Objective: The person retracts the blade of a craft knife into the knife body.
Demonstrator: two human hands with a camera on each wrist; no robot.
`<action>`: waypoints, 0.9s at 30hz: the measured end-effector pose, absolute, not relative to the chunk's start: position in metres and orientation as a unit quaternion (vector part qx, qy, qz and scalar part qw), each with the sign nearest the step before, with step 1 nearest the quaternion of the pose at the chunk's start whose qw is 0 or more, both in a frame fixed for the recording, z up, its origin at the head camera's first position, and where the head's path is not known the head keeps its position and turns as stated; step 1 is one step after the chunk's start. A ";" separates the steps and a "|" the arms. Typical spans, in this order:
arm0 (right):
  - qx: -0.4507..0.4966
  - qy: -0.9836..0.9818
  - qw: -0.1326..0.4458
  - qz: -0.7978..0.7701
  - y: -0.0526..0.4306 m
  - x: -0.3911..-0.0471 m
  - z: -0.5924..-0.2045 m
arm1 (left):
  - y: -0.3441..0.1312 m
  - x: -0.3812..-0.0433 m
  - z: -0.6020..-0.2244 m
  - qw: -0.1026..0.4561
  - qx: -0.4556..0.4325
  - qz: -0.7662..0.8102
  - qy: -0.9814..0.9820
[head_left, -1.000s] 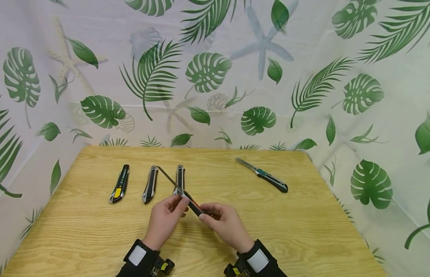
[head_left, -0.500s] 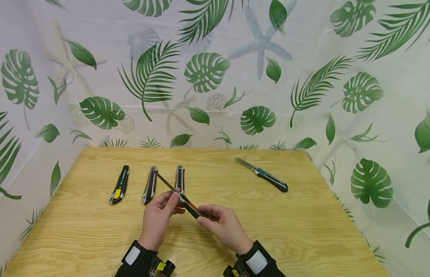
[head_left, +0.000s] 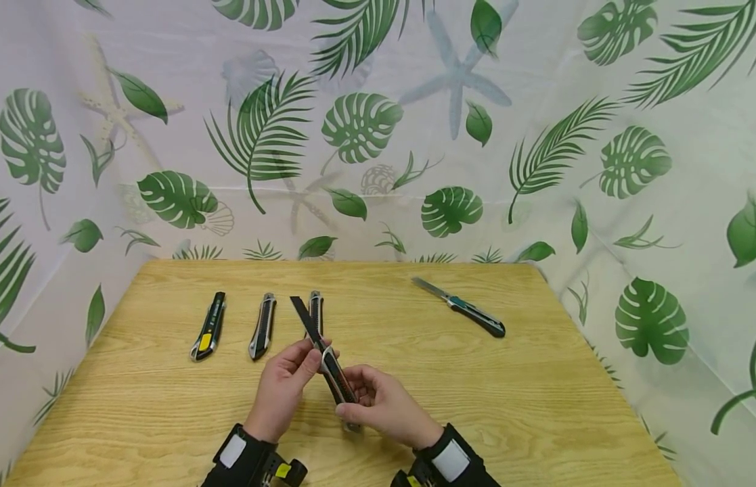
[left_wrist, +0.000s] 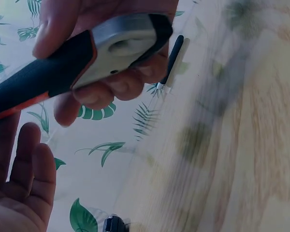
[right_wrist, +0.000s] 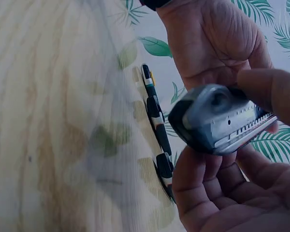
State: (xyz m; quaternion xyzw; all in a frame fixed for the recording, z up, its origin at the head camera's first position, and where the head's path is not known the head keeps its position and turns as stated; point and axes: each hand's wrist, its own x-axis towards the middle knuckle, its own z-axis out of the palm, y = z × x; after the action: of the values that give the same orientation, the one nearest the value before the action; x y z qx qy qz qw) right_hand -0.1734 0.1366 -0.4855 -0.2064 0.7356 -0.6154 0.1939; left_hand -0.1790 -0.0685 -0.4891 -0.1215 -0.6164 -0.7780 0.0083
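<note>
Turned since half a second ago: held knife (head_left: 337,379), tipped steeper; blade (head_left: 304,316) swung rightward, showing a flat face instead of a thin strip; toothed side of the handle rolled into sight.
Left hand (head_left: 277,389): pinching around the front of the handle; exact place of each fingertip against the blade root hard to tell.
Right hand (head_left: 386,406): grasping the butt end, thumb above, other fingers underneath.
Handle and blade: raised between both hands over the table (head_left: 536,406); blade well out, pointing away from the body.
Turning it well: probably best rolled slowly from the butt; advisable to keep left fingertips behind the root and the right grip firm before loosening the left.
Sharp edges: cannot tell which side of the held blade cuts; safer to treat both as sharp; another blade bare on the teal knife (head_left: 475,316), off to the right.
Tight side: second silver knife (head_left: 317,311) partly hidden behind the blade; silver knife (head_left: 263,327) just left, yellow-and-black knife (head_left: 208,327) farther out.
Open room: broadest to the right of the right hand; far rim beyond the knives, backed by leafy cloth (head_left: 390,74); near rim out of view.
</note>
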 end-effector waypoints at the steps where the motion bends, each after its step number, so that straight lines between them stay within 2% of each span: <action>1: -0.210 0.727 0.208 -0.620 0.136 -0.173 -0.487 | -0.069 -0.179 -0.489 -0.006 -0.129 -0.776 -0.617; 8: -0.241 0.640 0.287 -0.671 0.137 -0.170 -0.487 | -0.071 -0.179 -0.487 -0.073 -0.166 -0.787 -0.590; 15: -0.277 0.513 0.384 -0.717 0.139 -0.169 -0.492 | -0.071 -0.179 -0.488 -0.091 -0.161 -0.805 -0.564; 19: -0.255 0.509 0.385 -0.727 0.140 -0.168 -0.490 | -0.072 -0.180 -0.488 -0.090 -0.155 -0.811 -0.557; 27: -0.217 0.539 0.346 -0.736 0.139 -0.167 -0.488 | -0.070 -0.178 -0.489 -0.086 -0.175 -0.811 -0.552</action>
State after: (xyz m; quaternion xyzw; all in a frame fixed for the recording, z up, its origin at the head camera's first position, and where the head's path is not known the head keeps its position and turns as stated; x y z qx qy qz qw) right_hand -0.1671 0.1389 -0.4879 -0.2170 0.5394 -0.7362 0.3464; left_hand -0.1781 -0.0695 -0.4890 -0.1753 -0.5520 -0.8107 -0.0856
